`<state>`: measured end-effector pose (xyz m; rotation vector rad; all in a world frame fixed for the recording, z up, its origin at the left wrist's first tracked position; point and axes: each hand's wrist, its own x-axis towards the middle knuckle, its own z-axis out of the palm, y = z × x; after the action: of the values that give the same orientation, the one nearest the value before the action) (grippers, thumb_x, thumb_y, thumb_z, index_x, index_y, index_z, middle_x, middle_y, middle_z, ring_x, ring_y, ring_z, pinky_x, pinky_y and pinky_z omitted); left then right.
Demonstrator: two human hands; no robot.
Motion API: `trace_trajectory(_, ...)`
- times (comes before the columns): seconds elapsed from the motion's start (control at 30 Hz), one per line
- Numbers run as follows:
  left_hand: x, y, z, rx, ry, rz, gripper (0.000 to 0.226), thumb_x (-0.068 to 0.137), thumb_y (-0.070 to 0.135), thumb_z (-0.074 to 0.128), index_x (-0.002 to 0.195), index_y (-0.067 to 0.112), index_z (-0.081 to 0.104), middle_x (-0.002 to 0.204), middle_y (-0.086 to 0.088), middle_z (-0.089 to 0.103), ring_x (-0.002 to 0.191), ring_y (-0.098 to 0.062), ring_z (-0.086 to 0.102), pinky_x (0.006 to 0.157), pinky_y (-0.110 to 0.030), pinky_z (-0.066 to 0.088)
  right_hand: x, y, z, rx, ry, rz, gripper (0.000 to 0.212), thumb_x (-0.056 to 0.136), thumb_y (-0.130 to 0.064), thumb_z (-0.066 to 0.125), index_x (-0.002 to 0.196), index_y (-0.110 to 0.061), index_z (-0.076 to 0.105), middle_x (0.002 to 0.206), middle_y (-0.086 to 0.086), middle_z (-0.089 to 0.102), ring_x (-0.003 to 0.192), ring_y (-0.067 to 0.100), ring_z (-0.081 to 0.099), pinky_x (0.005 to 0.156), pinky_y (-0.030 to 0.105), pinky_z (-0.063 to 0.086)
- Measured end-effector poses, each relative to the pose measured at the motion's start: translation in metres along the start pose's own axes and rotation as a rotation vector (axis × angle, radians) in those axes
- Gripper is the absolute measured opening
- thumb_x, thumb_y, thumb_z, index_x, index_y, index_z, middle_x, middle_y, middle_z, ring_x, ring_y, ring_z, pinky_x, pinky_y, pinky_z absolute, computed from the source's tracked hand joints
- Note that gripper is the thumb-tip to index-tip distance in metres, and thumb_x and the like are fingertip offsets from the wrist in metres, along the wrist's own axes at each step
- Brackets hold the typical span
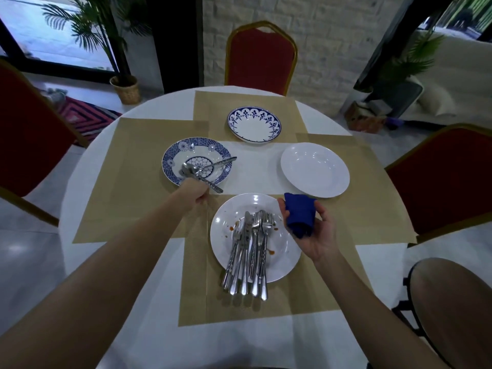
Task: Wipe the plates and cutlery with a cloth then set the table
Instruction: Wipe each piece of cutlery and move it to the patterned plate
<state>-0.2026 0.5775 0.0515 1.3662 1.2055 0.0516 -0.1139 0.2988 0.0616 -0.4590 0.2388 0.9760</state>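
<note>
- The left hand (195, 194) is curled round the handles of a few cutlery pieces (205, 170). Their heads lie over the blue patterned plate (173, 155) just beyond it; I cannot tell whether they rest on the plate or are lifted.
- The steel looks stiff, smooth and likely slippery, so it is best held by the handles.
- Between the hands, on the desk (149, 342), is the stained white plate (221, 235). A bundle of forks and knives (253, 246) lies on it, handles overhanging the near rim.
- The right hand (311, 235), palm up, pinches a folded blue cloth (299, 217), which looks soft and light.
- Just beyond that hand sits a plain white plate (315, 173), and farther off a blue-rimmed plate (254, 126). Both are probably fragile and are best taken by the rim.
</note>
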Motion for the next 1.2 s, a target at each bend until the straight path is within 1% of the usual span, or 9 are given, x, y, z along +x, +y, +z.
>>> trace_trajectory(0.17,-0.003,-0.009,0.007,-0.092,0.026,0.083,0.014,0.093,0.005,0.043,0.086,0.008,0.054,0.081,-0.008,0.056,0.06,-0.017,0.051,0.059,-0.03,0.046,0.005,-0.005,-0.009,-0.087,0.025,0.042,0.103,0.052,-0.017,0.091,0.142,-0.007,0.042,0.135,0.015,0.056,0.098,0.026,0.067,0.062,0.027,0.055)
trace_trajectory(0.23,-0.01,-0.021,0.017,-0.022,0.099,0.148,0.019,0.089,0.012,0.047,0.107,0.012,0.055,0.1,-0.007,0.059,0.077,-0.026,0.059,0.071,-0.033,0.051,0.007,-0.006,-0.014,-0.12,0.049,0.047,0.108,0.049,-0.014,0.091,0.144,-0.009,0.04,0.128,0.01,0.061,0.087,0.021,0.068,0.055,0.025,0.052)
trace_trajectory(0.33,-0.032,-0.043,0.038,0.21,0.252,0.221,0.025,0.085,0.025,0.054,0.109,0.019,0.052,0.114,-0.006,0.056,0.1,-0.03,0.058,0.091,-0.043,0.049,0.01,-0.007,-0.021,-0.147,0.091,0.046,0.111,0.046,-0.01,0.089,0.145,-0.011,0.039,0.126,0.005,0.063,0.08,0.016,0.067,0.051,0.023,0.048)
trace_trajectory(0.4,-0.055,-0.055,0.053,0.374,0.293,0.396,0.023,0.092,0.019,0.049,0.114,0.016,0.049,0.113,-0.004,0.048,0.1,-0.023,0.053,0.09,-0.039,0.047,0.01,-0.007,-0.023,-0.186,0.117,0.04,0.111,0.044,-0.011,0.088,0.144,-0.012,0.04,0.126,0.003,0.063,0.076,0.015,0.065,0.049,0.023,0.047)
trace_trajectory(0.47,-0.075,-0.066,0.067,0.445,0.221,0.562,0.02,0.092,0.015,0.05,0.112,0.014,0.053,0.108,-0.003,0.056,0.096,-0.02,0.057,0.085,-0.036,0.049,0.01,-0.005,-0.025,-0.194,0.143,0.037,0.103,0.051,-0.016,0.087,0.144,-0.013,0.041,0.124,0.001,0.064,0.074,0.014,0.064,0.048,0.022,0.045)
trace_trajectory(0.57,-0.091,-0.079,0.084,0.668,0.049,0.578,0.015,0.093,0.026,0.048,0.101,0.017,0.058,0.095,-0.002,0.065,0.089,-0.021,0.061,0.076,-0.032,0.049,0.01,-0.005,-0.027,-0.147,0.216,0.038,0.067,0.083,-0.047,0.063,0.139,-0.014,0.047,0.116,-0.002,0.066,0.065,0.01,0.061,0.046,0.02,0.04)
trace_trajectory(0.67,-0.099,-0.09,0.093,0.862,0.001,0.616,0.027,0.09,0.034,0.048,0.108,0.017,0.057,0.102,-0.005,0.061,0.098,-0.024,0.057,0.082,-0.037,0.05,0.007,-0.005,-0.024,-0.162,0.237,0.055,0.067,0.087,-0.065,0.046,0.131,-0.015,0.053,0.107,-0.003,0.067,0.059,0.009,0.059,0.044,0.019,0.039)
trace_trajectory(0.87,-0.1,-0.104,0.085,0.892,0.155,0.699,0.03,0.096,0.019,0.04,0.123,0.011,0.049,0.116,-0.009,0.054,0.103,-0.025,0.05,0.082,-0.033,0.041,0.001,-0.001,-0.025,-0.235,0.28,0.077,0.063,0.091,-0.062,0.043,0.132,-0.015,0.052,0.109,-0.002,0.068,0.062,0.01,0.061,0.045,0.019,0.04)
trace_trajectory(1.2,-0.087,-0.099,0.039,0.846,0.266,0.606,0.03,0.092,0.007,0.047,0.108,0.026,0.065,0.106,0.0,0.065,0.093,-0.018,0.057,0.069,-0.026,0.043,-0.003,0.023,-0.02,-0.388,0.324,0.156,0.063,0.092,-0.061,0.043,0.128,-0.011,0.055,0.098,-0.002,0.069,0.058,0.009,0.061,0.04,0.019,0.04)
